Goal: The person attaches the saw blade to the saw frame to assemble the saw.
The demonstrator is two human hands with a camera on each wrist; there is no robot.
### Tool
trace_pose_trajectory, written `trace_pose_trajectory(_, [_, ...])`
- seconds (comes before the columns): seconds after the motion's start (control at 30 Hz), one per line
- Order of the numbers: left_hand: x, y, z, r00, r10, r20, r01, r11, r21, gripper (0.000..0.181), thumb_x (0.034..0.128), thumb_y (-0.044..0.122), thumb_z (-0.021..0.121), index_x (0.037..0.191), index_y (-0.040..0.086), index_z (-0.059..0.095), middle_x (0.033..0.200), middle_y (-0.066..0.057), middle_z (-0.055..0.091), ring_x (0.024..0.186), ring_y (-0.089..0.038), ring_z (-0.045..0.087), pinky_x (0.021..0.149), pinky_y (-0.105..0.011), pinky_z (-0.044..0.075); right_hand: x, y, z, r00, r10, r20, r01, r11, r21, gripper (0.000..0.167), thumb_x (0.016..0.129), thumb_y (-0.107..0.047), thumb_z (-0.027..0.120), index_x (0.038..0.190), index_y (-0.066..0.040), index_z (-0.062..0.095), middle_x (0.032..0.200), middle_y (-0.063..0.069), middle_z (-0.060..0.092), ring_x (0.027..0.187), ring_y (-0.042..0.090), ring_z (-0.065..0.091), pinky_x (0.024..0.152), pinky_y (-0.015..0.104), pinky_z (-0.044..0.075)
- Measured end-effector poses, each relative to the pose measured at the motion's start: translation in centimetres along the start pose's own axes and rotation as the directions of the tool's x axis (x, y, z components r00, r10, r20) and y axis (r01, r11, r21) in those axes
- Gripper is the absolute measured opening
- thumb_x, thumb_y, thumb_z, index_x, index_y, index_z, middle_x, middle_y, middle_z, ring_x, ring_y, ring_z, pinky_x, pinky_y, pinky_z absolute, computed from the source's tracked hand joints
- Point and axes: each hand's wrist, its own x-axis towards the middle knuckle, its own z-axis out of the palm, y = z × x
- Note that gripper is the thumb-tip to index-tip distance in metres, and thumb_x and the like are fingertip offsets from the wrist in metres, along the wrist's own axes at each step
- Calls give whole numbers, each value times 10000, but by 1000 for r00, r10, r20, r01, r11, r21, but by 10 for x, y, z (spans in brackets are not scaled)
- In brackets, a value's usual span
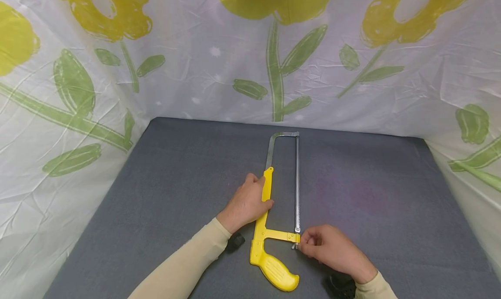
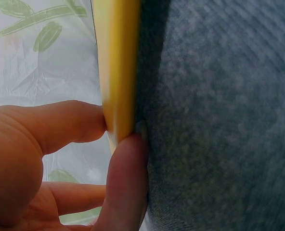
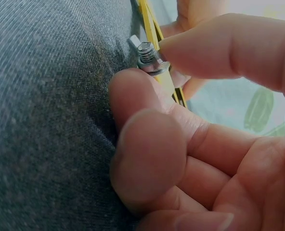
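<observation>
A hacksaw with a yellow frame and grip lies flat on the grey surface, its metal blade running along the right side. My left hand holds the yellow spine, thumb on one side and fingers on the other; the left wrist view shows the yellow bar between them. At the blade's near end, my right hand has its thumb and finger about a small metal wing nut on a threaded bolt. Part of the nut is hidden by the fingertips.
The grey surface reaches back to a white sheet printed with yellow flowers and green leaves, which hangs behind and on both sides. Black wrist devices sit below the hands.
</observation>
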Motion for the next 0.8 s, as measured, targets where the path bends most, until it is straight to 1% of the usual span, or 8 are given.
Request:
trace_pose_trajectory(0.27, [0, 0, -1, 1000, 2, -1, -2, 1000, -11, 802, 958, 295, 825, 1611, -10, 474, 1391, -166, 539, 832, -162, 590, 645, -248, 505, 1, 1, -1, 1000, 6, 2, -6, 1000, -1, 108, 944, -247, 781, 868, -176, 756, 677, -96, 598, 554, 29, 500, 518, 225, 382])
trace_pose_trajectory(0.43, [1, 0, -1, 1000, 3, 2, -3, 1000, -12, 807, 959, 297, 825, 1617, -5, 467, 1394, -166, 537, 833, -163, 589, 644, -248, 502, 1, 2, -1, 1000, -8, 0, 8, 1000, -11, 103, 945, -244, 776, 864, -185, 754, 674, -105, 589, 562, 18, 495, 526, 221, 381])
trace_pose_trajectory(0.8, [0, 0, 0, 1000, -8, 6, 8, 1000, -8, 808, 959, 304, 828, 1618, 4, 470, 1384, -160, 537, 828, -160, 588, 644, -241, 507, 1, 4, 0, 1000, -10, 2, 10, 1000, -18, 99, 947, -238, 779, 862, -199, 748, 671, -108, 587, 557, 17, 486, 520, 223, 373])
